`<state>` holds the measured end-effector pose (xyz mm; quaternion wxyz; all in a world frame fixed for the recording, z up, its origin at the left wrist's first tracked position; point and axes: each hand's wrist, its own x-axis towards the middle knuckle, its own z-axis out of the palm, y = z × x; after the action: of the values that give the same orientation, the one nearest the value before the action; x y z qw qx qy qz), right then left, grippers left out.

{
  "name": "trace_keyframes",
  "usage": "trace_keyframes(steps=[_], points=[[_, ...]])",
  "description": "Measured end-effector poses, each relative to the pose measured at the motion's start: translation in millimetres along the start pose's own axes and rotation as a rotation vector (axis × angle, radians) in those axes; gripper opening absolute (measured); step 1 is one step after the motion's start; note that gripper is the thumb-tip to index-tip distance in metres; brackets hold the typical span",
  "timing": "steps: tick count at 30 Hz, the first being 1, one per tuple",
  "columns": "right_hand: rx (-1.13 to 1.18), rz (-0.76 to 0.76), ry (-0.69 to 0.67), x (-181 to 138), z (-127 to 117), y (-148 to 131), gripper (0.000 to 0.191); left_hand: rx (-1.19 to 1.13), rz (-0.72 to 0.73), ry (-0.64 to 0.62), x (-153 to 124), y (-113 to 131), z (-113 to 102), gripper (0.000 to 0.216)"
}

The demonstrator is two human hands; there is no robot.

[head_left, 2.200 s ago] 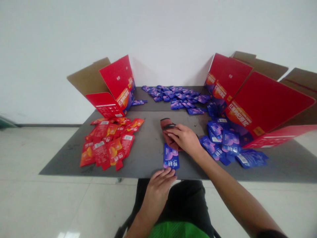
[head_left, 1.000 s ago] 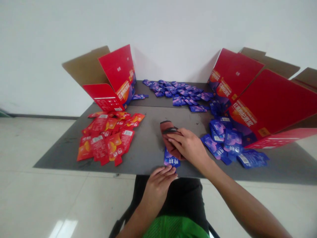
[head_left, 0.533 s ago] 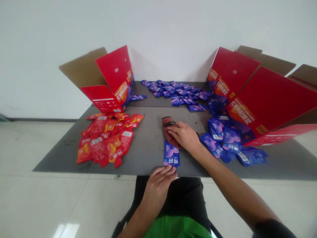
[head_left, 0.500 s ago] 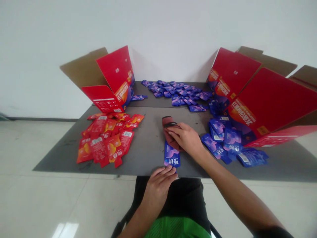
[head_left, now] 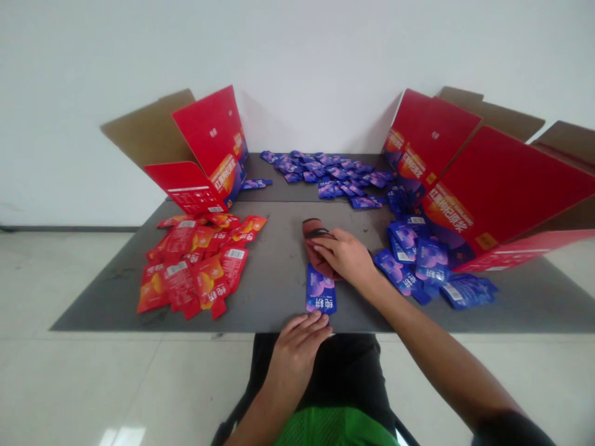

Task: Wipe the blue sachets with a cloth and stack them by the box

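Observation:
A blue pouch (head_left: 320,296) with white lettering lies on the grey table at its front edge. My left hand (head_left: 300,341) pins the pouch's near end, fingers together over its spout end, which they partly hide. In my right hand (head_left: 346,254) is a bunched reddish-brown cloth (head_left: 312,232) with dark edging, gripped between thumb and fingers. The cloth rests on the far end of that pouch and covers it. Right of my right hand lies a loose heap of blue pouches (head_left: 432,260).
Red pouches (head_left: 179,282) are piled on the left of the table (head_left: 274,248). Behind them stands an open red carton (head_left: 204,136). Many more blue pouches (head_left: 325,167) lie along the wall. Large open red cartons (head_left: 502,179) stand at the right.
The whole view has shifted slightly, so the cartons and piles appear a little further left. Both hands, the cloth and the pouch keep nearly the same positions relative to one another.

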<state>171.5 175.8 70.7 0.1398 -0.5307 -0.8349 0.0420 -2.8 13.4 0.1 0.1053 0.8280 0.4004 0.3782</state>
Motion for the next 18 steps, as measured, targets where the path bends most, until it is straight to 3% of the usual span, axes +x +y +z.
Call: trace_keyframes(steps=[4, 8, 10, 13, 16, 18], points=[[0.089, -0.066, 0.079, -38.3, -18.3, -25.9, 0.030, -0.013, 0.016, 0.038, 1.1, 1.5, 2.3, 0.031], [0.134, -0.128, -0.072, -79.0, -1.3, -44.9, 0.026, -0.035, -0.039, 0.021, 2.6, 2.8, 1.3, 0.030], [0.148, -0.098, -0.068, -71.6, 11.5, -38.9, 0.026, -0.030, -0.021, 0.008, 1.6, 1.9, 0.8, 0.031], [0.099, -0.009, -0.026, -35.9, 17.4, -17.8, 0.028, 0.011, 0.029, 0.001, -1.8, -0.7, 0.8, 0.034], [0.078, 0.064, 0.041, -12.2, 3.2, -2.0, 0.029, 0.039, 0.060, -0.014, -1.7, -2.8, -1.8, 0.033], [0.178, 0.080, 0.163, -18.9, -9.1, -0.6, 0.031, 0.034, 0.064, -0.034, 3.7, -3.1, -6.2, 0.027]])
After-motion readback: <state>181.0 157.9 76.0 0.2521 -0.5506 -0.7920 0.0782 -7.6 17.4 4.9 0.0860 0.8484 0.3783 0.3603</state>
